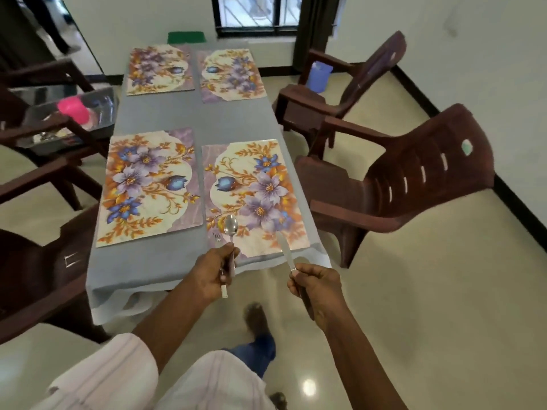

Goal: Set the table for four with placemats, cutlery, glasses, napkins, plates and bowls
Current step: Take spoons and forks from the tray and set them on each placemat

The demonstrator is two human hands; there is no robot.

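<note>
Several floral placemats lie on the grey-clothed table (165,113): two far ones and two near ones, the near right placemat (254,196) just ahead of my hands. My left hand (211,272) grips a spoon (231,224) and a fork (218,239) together by their handles, their heads over the near edge of that placemat. My right hand (318,287) grips a table knife (285,251) by its dark handle, blade pointing toward the placemat's near right corner.
Brown plastic chairs stand on both sides, two on the right (414,184) and others on the left. A clear tray (68,119) with a pink cup (74,109) and tableware rests on a left chair. A blue container (319,76) sits on the far right chair.
</note>
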